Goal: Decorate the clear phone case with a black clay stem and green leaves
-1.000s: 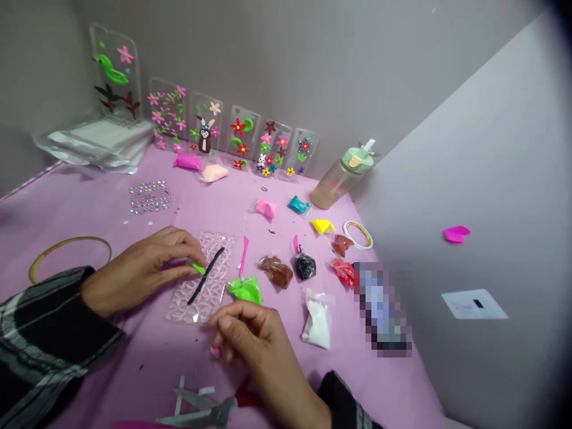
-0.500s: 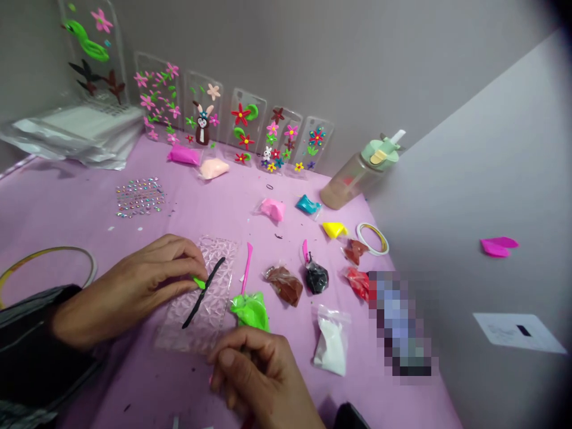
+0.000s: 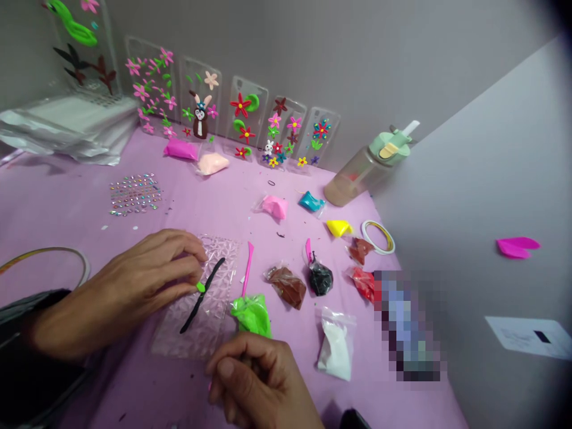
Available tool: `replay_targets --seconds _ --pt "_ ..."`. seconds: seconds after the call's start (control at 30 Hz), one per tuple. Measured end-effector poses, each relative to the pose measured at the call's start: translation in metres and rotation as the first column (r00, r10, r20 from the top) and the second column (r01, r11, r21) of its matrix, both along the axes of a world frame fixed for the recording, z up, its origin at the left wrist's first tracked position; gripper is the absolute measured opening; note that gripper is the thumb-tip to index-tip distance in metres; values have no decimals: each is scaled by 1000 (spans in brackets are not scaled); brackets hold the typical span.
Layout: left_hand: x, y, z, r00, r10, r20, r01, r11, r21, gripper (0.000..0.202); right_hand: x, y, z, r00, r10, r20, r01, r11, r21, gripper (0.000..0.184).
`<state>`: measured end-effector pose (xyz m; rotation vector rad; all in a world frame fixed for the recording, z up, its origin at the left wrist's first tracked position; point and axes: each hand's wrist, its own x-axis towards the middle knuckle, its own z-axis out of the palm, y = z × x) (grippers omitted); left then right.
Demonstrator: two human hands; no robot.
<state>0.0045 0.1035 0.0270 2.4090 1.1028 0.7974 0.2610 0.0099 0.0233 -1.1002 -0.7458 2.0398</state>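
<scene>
My left hand (image 3: 147,271) rests over the left side of a clear, faceted phone case (image 3: 223,253). Its thumb and fingertips are together at a small bright green clay piece (image 3: 201,287), against a thin black clay strip (image 3: 193,316) that runs slantwise along the case. My right hand (image 3: 263,375) is closed near the case's lower right corner. A bit of pink shows by its fingers; what it holds is mostly hidden. Just beyond that hand lies an opened bag of green clay (image 3: 252,313), with a pink modelling tool (image 3: 248,268) behind it.
Bags of brown clay (image 3: 288,286), black clay (image 3: 320,277) and white clay (image 3: 335,348) lie to the right. A bottle (image 3: 361,173) stands near a tape roll (image 3: 378,236). Decorated cases (image 3: 248,119) lean on the wall; a rhinestone sheet (image 3: 135,194) lies left.
The camera view has shifted slightly. The green clay piece looks shorter and more bunched at my left fingertips. My right hand stays closed in nearly the same place.
</scene>
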Motion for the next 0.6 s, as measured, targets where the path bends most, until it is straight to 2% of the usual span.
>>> replay_targets --seconds 0.1,0.37,0.47,0.6 --pt "0 1 0 999 -28 -17 28 999 19 17 -1 -1 -2 1000 6 -3 -6 1000 6 57" --pt "-2 3 0 998 -26 -50 28 999 34 19 14 10 28 990 136 39 -133 989 -57 54" --pt "-5 4 0 998 -16 -66 18 999 31 17 17 12 28 983 178 32 -177 984 -31 54" --pt "-6 4 2 998 9 -56 -8 1000 14 17 18 12 25 984 176 34 -175 984 -35 55"
